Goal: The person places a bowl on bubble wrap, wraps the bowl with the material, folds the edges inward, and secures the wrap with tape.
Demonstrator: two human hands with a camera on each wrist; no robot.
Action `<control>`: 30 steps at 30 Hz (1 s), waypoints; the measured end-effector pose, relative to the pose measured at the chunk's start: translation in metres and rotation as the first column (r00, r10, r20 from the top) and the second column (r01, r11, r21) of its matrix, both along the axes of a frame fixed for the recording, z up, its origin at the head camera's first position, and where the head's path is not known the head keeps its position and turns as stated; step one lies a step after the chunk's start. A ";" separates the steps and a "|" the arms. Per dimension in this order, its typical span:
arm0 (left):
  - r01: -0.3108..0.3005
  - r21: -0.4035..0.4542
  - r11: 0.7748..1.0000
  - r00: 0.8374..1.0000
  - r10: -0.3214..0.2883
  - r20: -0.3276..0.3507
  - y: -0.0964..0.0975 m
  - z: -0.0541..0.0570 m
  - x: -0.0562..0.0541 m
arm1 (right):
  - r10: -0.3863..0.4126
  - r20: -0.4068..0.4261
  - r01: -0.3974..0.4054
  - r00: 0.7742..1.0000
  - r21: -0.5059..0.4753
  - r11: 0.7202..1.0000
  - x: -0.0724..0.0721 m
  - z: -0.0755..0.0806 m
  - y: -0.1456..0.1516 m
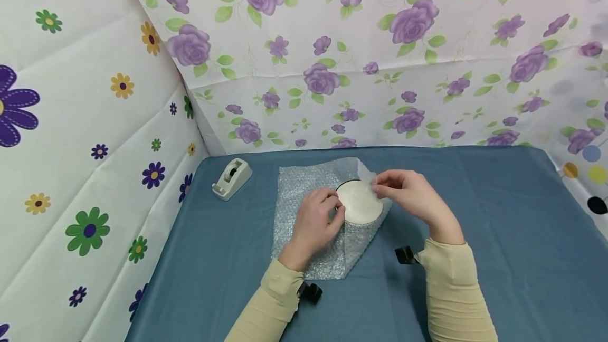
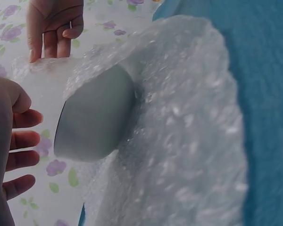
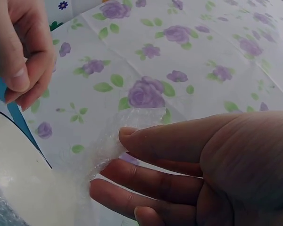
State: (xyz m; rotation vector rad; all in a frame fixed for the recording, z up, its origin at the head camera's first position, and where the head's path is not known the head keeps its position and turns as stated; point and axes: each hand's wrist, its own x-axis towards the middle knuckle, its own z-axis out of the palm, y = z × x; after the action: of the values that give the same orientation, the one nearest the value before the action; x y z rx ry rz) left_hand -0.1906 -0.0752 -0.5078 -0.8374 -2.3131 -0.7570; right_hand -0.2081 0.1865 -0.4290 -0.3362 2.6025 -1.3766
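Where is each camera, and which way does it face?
Head: on the person's head, facing forward and down at the table; left hand, right hand and sleeves show.
Left wrist: worn there, facing the bubble wrap; both hands show.
Right wrist: worn there, facing the flowered backdrop; both hands show.
Both wrist views share the round white object.

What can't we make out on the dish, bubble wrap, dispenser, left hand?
- Underside of the dish: head view, hidden by bubble wrap.
- Dish's far end: right wrist view, cut off by left edge.
- Individual bubbles: left wrist view, blurred.
- Tape left on the dispenser: head view, too small.
- Part of left hand: left wrist view, cut off by left edge.
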 end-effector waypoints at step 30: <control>-0.017 0.069 0.997 0.998 0.013 0.055 -0.012 0.004 -0.008 | 0.085 0.002 -0.082 0.996 0.271 0.959 -0.001 -0.020 -0.045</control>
State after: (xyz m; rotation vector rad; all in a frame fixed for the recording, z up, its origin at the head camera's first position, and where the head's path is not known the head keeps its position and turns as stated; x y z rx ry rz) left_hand -0.1984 -0.0876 -0.5036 -0.7760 -2.3240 -0.8588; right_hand -0.2087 0.1418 -0.4485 -0.4058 2.7040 -0.9767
